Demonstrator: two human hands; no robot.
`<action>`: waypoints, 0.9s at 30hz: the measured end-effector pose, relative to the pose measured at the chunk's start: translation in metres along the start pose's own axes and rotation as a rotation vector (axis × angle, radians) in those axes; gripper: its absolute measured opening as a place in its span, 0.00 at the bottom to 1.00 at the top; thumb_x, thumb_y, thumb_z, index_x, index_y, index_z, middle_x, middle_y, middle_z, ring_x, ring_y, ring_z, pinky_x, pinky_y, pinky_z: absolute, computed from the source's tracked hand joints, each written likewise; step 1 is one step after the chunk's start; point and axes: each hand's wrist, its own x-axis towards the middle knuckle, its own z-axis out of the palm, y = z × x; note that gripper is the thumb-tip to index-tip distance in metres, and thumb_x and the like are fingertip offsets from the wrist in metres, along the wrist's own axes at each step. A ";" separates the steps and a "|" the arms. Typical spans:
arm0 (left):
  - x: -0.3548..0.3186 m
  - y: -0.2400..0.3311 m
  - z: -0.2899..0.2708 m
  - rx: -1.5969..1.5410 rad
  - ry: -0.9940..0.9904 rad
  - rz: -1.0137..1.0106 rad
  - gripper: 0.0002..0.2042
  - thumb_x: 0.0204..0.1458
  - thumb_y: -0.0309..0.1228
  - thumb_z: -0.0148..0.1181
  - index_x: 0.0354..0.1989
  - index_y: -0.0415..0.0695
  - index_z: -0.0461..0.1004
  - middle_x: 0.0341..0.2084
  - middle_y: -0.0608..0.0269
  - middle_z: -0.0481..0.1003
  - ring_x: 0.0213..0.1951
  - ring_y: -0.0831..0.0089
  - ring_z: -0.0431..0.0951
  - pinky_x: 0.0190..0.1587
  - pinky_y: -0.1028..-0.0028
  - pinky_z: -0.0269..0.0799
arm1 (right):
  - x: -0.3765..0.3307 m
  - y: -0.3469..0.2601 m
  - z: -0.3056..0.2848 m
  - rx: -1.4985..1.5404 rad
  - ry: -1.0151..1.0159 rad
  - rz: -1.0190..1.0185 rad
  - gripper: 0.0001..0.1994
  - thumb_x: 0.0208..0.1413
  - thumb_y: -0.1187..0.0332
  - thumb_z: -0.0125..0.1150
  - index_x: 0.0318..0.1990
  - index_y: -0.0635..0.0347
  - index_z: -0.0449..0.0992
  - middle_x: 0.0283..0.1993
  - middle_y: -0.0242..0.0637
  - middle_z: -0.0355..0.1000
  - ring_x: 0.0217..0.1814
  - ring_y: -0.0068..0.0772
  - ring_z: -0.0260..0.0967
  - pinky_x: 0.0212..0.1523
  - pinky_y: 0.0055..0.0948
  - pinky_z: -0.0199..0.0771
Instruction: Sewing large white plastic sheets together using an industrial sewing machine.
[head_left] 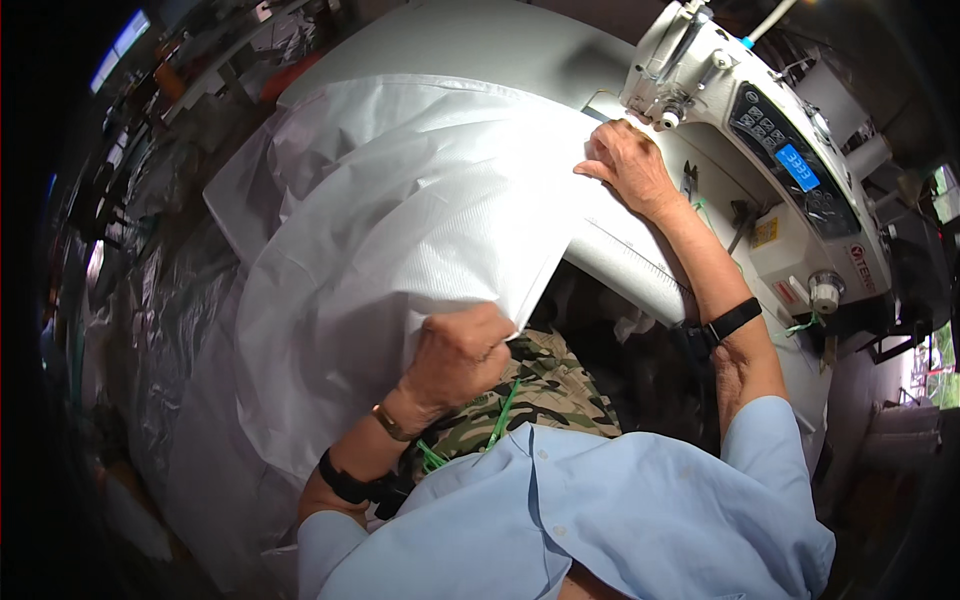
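A large sheet of white woven fabric [400,220] spreads over the sewing table and hangs down on the left toward my lap. My left hand [462,355] is closed on the sheet's near edge, close to its corner above my lap. Farther off, my right hand [630,165] rests by the fabric's far right edge, just under the head of a white sewing machine [740,110]. Its fingers are bent down, and their tips are partly hidden, so I cannot make out whether they pinch the cloth. The needle area is hidden behind my right hand.
The machine's control panel [795,165] has a lit blue display. Ruler markings run along the table's near edge [630,255]. Small dark snips [690,178] lie right of my right hand. Green threads [503,412] lie on my camouflage trousers. Crumpled clear plastic [180,330] fills the left side.
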 end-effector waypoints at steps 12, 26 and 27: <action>0.025 0.004 0.021 0.274 -0.070 0.225 0.09 0.38 0.23 0.60 0.16 0.43 0.64 0.15 0.60 0.61 0.16 0.63 0.67 0.19 0.66 0.61 | -0.034 -0.033 -0.020 0.126 -0.242 0.359 0.30 0.58 0.46 0.56 0.53 0.66 0.69 0.61 0.54 0.67 0.65 0.50 0.60 0.64 0.45 0.53; 0.110 -0.008 0.030 0.586 -0.148 0.301 0.10 0.42 0.23 0.60 0.15 0.41 0.65 0.18 0.56 0.65 0.18 0.62 0.72 0.20 0.65 0.67 | -0.043 -0.033 -0.020 0.166 -0.271 0.283 0.45 0.55 0.33 0.50 0.63 0.72 0.60 0.68 0.60 0.56 0.73 0.54 0.50 0.71 0.47 0.45; 0.117 -0.009 0.032 0.592 -0.153 0.313 0.09 0.43 0.23 0.59 0.15 0.40 0.67 0.19 0.55 0.67 0.18 0.61 0.73 0.20 0.65 0.69 | -0.044 -0.034 -0.020 0.174 -0.269 0.276 0.43 0.56 0.35 0.50 0.63 0.71 0.60 0.68 0.60 0.56 0.73 0.54 0.49 0.71 0.47 0.44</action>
